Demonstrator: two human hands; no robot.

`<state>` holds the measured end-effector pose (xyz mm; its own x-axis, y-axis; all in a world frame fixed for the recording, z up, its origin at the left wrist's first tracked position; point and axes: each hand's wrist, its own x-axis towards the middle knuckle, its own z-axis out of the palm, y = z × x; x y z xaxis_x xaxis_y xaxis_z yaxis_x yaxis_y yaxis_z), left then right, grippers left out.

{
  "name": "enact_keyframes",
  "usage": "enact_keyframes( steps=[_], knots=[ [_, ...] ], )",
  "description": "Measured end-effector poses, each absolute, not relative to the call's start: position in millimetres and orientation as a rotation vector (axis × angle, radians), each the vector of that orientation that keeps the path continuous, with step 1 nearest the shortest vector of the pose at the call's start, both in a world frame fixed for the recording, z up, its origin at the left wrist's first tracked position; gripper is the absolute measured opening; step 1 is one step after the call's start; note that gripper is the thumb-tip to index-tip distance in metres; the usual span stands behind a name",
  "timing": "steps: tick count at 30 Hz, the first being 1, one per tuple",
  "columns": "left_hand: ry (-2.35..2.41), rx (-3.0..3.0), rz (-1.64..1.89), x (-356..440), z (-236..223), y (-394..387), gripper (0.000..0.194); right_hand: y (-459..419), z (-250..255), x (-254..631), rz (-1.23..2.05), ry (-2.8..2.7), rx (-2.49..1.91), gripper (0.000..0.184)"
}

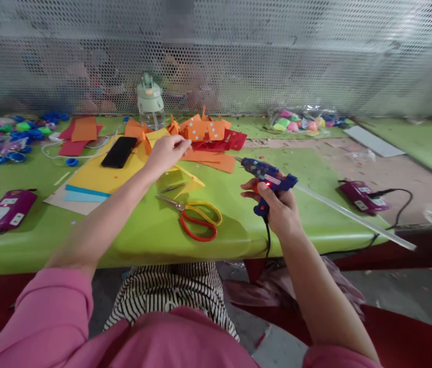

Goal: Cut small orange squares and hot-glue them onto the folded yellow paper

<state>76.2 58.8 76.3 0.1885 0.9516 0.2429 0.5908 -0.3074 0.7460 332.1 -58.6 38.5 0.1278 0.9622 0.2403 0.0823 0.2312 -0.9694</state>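
My right hand (279,207) is wrapped round the grip of a blue glue gun (268,179), its nozzle pointing left over the green table (124,230); a long clear glue stick (354,217) trails from its back to the right. My left hand (166,152) reaches forward to the pile of orange foam pieces (204,130), fingers drawn together at an orange and yellow piece; what they pinch is unclear. Under that hand lies a folded yellow foam piece (180,181). Scissors with yellow and red handles (195,217) lie between my hands.
A black phone (119,152) rests on a yellow sheet (97,176). A green-lidded bottle (150,105) stands at the back. Blue bottle caps (5,138) lie far left, purple devices at left (7,209) and right (361,197), a bag of coloured balls (300,121) back right.
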Motion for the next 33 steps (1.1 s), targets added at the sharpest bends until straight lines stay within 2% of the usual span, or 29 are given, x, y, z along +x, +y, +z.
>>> enact_keyframes(
  steps=[5, 6, 8, 11, 12, 13, 15, 16, 19, 23, 29, 33],
  knots=[
    [1.703, 2.148, 0.885, 66, 80, 91, 0.037, -62, 26, 343, 0.915, -1.251, -1.184, 0.032],
    [1.735, 2.170, 0.858, 64, 80, 96, 0.034, -62, 24, 344, 0.920, -1.242, -1.188, 0.032],
    [1.757, 2.212, 0.788, 58, 81, 103, 0.015, -63, 20, 345, 0.933, -1.217, -1.187, 0.033],
    [1.777, 2.256, 0.715, 50, 83, 101, 0.026, -64, 17, 347, 0.960, -1.195, -1.174, 0.034],
    [1.795, 2.260, 0.689, 49, 84, 96, 0.021, -64, 16, 346, 0.967, -1.197, -1.171, 0.034],
    [1.822, 2.249, 0.631, 49, 83, 90, 0.025, -64, 16, 346, 0.972, -1.203, -1.168, 0.033],
    [1.846, 2.178, 0.427, 54, 80, 78, 0.053, -63, 17, 344, 0.975, -1.225, -1.168, 0.033],
    [1.875, 2.103, 0.279, 57, 77, 73, 0.059, -62, 18, 343, 0.969, -1.239, -1.170, 0.034],
    [1.907, 2.002, 0.148, 68, 63, 73, 0.054, -57, 23, 338, 0.928, -1.324, -1.201, 0.040],
    [1.798, 1.839, 0.248, 71, 49, 89, 0.043, -53, 26, 335, 0.844, -1.446, -1.263, 0.049],
    [1.599, 1.785, 0.349, 51, 54, 66, 0.016, -56, 25, 338, 0.814, -1.531, -1.305, 0.049],
    [1.436, 1.895, 0.321, 26, 72, 35, 0.027, -61, 36, 322, 1.000, -1.493, -1.134, 0.064]
  ],
)
